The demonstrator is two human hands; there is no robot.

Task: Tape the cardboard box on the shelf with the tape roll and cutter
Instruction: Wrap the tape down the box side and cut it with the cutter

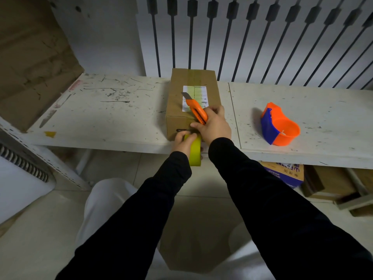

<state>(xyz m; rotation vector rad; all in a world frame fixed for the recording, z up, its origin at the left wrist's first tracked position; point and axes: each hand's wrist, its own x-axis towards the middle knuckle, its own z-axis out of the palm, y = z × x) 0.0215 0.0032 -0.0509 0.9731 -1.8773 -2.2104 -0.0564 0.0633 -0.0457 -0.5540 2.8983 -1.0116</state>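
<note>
A scuffed white shelf [113,110] carries the cardboard box [192,98] at its front edge. Just below the box, the yellow tape roll [195,152] is gripped by the left hand [184,142]. Against the box's near face, an orange cutter [197,110] is clasped in the right hand [215,125], blade extended over the top. An orange-blue dispenser [279,125] lies well right of the box.

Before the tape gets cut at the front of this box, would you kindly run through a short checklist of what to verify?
1. Tape strip laid along the top of the cardboard box: ok.
2. Tape roll pulled down past the front edge, held by the left hand: ok.
3. Cutter in the right hand, blade out: ok.
4. Blade at the tape: not ok, it points away over the box top.
5. Left fingers clear of the cut line: cannot tell.
6. Box steady on the shelf: ok.
</note>
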